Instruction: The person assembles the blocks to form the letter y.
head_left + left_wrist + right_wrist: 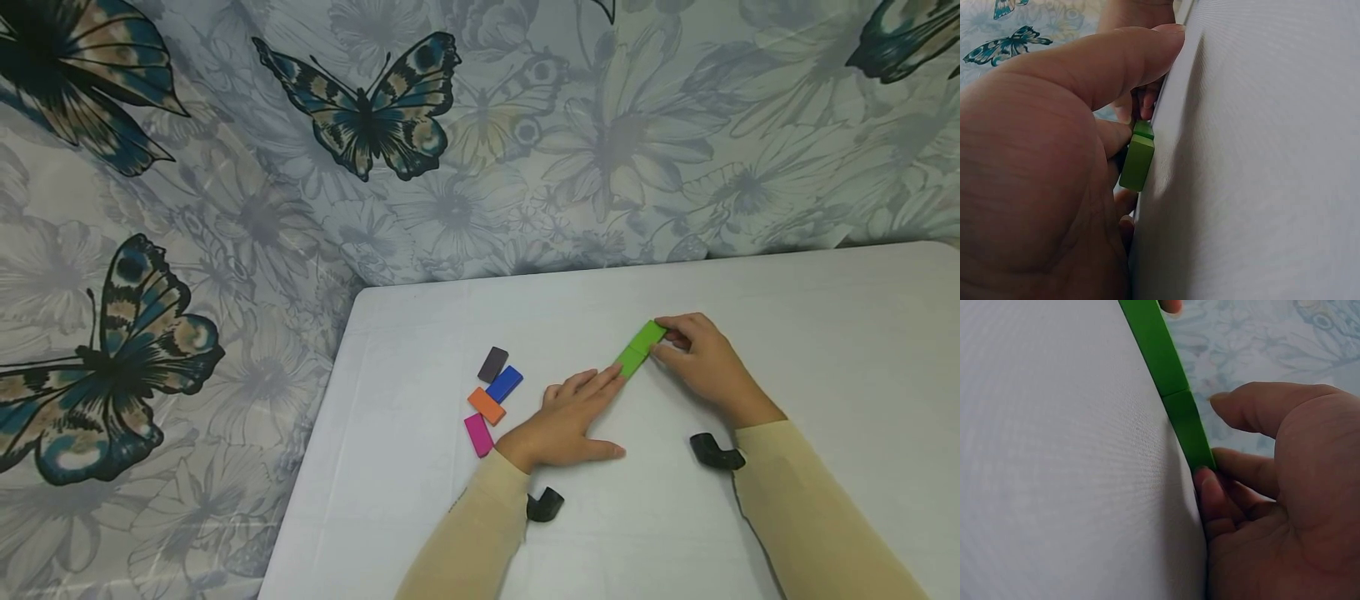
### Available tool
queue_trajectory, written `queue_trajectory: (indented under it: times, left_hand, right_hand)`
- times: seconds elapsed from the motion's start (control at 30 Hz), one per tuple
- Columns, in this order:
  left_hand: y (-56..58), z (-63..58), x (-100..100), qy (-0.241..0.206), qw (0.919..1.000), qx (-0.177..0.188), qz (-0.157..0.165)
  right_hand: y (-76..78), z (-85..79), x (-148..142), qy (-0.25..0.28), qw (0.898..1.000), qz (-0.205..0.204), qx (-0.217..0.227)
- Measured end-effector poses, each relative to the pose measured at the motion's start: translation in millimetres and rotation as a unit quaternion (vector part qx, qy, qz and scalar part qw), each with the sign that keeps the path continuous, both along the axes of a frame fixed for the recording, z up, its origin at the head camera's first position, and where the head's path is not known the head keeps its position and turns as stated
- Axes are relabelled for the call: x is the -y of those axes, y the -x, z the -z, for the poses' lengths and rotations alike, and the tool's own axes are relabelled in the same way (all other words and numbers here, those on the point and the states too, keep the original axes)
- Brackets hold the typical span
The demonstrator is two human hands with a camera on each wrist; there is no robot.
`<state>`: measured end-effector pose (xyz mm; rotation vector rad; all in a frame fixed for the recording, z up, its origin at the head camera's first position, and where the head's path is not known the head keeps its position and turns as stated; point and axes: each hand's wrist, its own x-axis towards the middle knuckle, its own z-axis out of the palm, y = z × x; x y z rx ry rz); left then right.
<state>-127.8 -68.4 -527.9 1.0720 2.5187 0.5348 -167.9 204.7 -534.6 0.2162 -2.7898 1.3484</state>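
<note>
Head view, green pair: two smooth lime-green rectangular blocks lie end to end on the white table (825, 350), slanting up to the right, the near green block (632, 362) meeting the far green block (649, 333) at a thin seam.
Head view, left hand: the left hand (573, 417) has its fingers extended, tips touching the near green block's lower end, thumb spread wide.
Head view, right hand: the right hand (701, 358) bends its fingers about the far green block's outer end.
Head view, loose blocks: a dark grey block (492, 365), blue block (504, 384), orange block (487, 406) and magenta block (478, 435) cluster beyond the left wrist, near the table's left edge.
Head view, room: white surface spreads rightward past the right hand and between the forearms; the far edge runs below butterfly-print fabric (622, 150).
Left wrist view, block end: a green end face sits close beside the fingers, low against the table.
Right wrist view, grip: bent fingertips touch the far green block's end, the thumb appears apart; whether they grip it, I cannot tell.
</note>
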Motion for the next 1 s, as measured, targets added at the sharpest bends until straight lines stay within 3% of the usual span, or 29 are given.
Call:
queue_trajectory:
  times: [0.27,0.47,0.67,1.0]
  left_hand:
    - [-0.5,-0.5,0.9,-0.011,0.9999,0.009,-0.003]
    - [1.6,3.1,3.5,-0.084,0.9944,0.055,-0.032]
    - [5.5,7.8,8.1,-0.196,0.9709,0.107,-0.086]
    - [9.5,12.5,14.5,-0.32,0.9164,0.164,-0.177]
  right_hand:
    - [-0.9,0.8,-0.3,0.003,1.0,0.002,0.0]
    - [-2.4,-1.2,0.1,0.017,1.0,0.005,0.013]
    - [-8.4,-5.4,-0.6,0.007,1.0,0.012,0.011]
    - [-26.0,-9.2,-4.1,0.004,1.0,-0.013,-0.026]
